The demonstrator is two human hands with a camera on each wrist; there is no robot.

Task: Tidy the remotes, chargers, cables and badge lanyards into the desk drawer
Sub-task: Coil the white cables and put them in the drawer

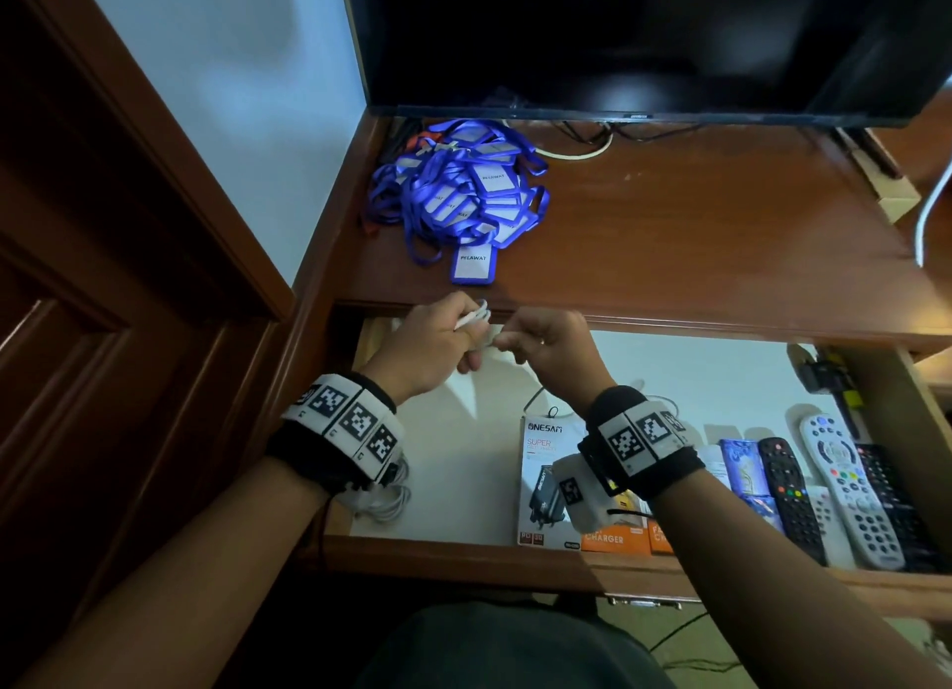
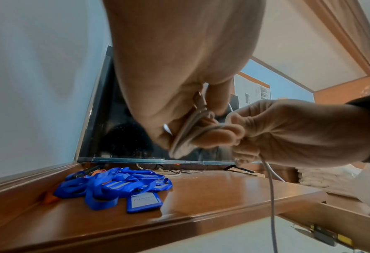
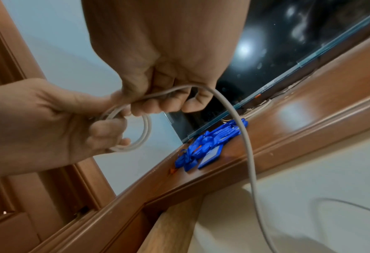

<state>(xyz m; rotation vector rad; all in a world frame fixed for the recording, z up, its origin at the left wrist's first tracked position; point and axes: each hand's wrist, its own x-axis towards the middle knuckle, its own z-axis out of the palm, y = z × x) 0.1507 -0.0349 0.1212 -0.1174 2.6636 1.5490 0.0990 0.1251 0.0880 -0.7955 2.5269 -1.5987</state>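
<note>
Cable coiled in left hand, seemingly pinched by right hand.

Close view from under the left hand, fingers curled round a small coil of white cable. Right hand pinches the same cable; one strand hangs down past the desk edge. Behind: heap of blue badge lanyards on wooden desk top, w/ dark TV screen at back.
</note>
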